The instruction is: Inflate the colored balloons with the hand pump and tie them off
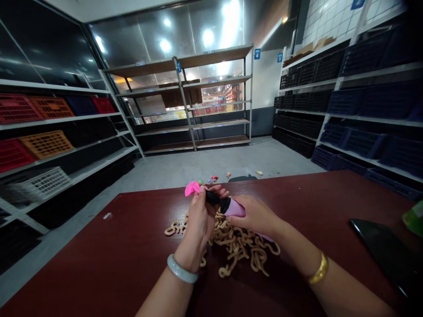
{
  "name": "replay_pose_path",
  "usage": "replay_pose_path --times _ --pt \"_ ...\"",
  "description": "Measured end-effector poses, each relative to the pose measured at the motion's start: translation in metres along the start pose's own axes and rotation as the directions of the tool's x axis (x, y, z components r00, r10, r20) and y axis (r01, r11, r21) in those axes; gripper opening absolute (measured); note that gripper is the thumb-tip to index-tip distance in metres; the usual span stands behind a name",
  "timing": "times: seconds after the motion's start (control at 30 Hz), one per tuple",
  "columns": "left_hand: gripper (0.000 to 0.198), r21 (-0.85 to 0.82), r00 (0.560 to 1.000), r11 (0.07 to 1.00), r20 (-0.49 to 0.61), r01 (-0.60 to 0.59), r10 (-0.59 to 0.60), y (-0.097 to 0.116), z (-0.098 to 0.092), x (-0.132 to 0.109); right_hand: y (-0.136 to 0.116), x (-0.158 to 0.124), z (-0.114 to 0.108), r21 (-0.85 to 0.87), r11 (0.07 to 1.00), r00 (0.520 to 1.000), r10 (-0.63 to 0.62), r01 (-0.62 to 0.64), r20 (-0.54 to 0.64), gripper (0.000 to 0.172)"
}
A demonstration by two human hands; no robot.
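Observation:
My left hand [200, 215] is closed, its thumb and fingers pinching a limp, bright pink balloon [192, 188] at the black nozzle end of a hand pump [235, 208]. The pump has a lilac body and a black collar. My right hand [256, 214] wraps round that lilac body, and a bit of lilac shows again below the palm. Underneath both hands a heap of tan, curled, rope-like pieces [236, 244] lies on the dark red table [99, 264]. My left hand hides part of the heap.
A black flat device [380, 246] lies at the table's right, near a green object [413, 219]. Small coloured bits [214, 178] lie on the floor beyond the table. Shelves with crates [48, 144] stand left, dark crates [363, 138] right, a metal rack [191, 119] behind.

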State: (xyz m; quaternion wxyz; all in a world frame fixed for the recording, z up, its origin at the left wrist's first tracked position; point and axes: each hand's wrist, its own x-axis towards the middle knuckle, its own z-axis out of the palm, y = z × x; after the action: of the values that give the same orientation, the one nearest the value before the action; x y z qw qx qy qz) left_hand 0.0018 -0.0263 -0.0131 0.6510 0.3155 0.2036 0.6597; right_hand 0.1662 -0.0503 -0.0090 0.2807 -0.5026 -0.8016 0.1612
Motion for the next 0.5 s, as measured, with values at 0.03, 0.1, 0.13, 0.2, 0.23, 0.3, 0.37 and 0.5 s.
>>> replay_pose_path --times 0.03,0.1,0.13,0.2,0.23,0.3,0.37,0.5 --pt "0.02 -0.017 1.0 1.0 -0.006 -0.024 0.024 0.0 -0.001 0.001 -0.001 -0.001 0.002 -0.006 1.0 1.0 -0.005 0.005 0.001 0.037" --pt "0.018 -0.048 0.996 0.995 -0.033 -0.087 0.085 0.002 -0.004 0.005 0.0 -0.002 0.005 -0.03 0.999 1.0 -0.017 0.017 0.008 0.056" --pt "0.017 -0.062 0.992 0.991 -0.056 -0.119 0.115 0.005 -0.006 0.008 0.0 -0.002 0.007 -0.052 0.998 1.0 -0.023 0.023 0.015 0.066" --pt "0.017 -0.088 0.981 0.982 -0.111 -0.168 0.158 0.015 -0.014 0.015 0.003 -0.003 0.012 -0.103 0.994 0.999 -0.042 0.045 0.035 0.075" --pt "0.017 -0.102 0.975 0.977 -0.139 -0.187 0.172 0.022 -0.018 0.019 0.005 -0.003 0.013 -0.121 0.991 0.998 -0.053 0.058 0.045 0.075" --pt "0.017 -0.124 0.964 0.969 -0.185 -0.213 0.188 0.037 -0.028 0.026 0.008 -0.002 0.015 -0.135 0.988 0.996 -0.07 0.077 0.057 0.071" --pt "0.016 -0.147 0.956 0.96 -0.209 -0.238 0.205 0.052 -0.038 0.031 0.012 0.0 0.015 -0.138 0.986 0.995 -0.081 0.09 0.064 0.071" --pt "0.015 -0.183 0.944 0.946 -0.247 -0.267 0.218 0.069 -0.051 0.035 0.02 0.002 0.007 -0.127 0.988 0.994 -0.076 0.087 0.084 0.072"
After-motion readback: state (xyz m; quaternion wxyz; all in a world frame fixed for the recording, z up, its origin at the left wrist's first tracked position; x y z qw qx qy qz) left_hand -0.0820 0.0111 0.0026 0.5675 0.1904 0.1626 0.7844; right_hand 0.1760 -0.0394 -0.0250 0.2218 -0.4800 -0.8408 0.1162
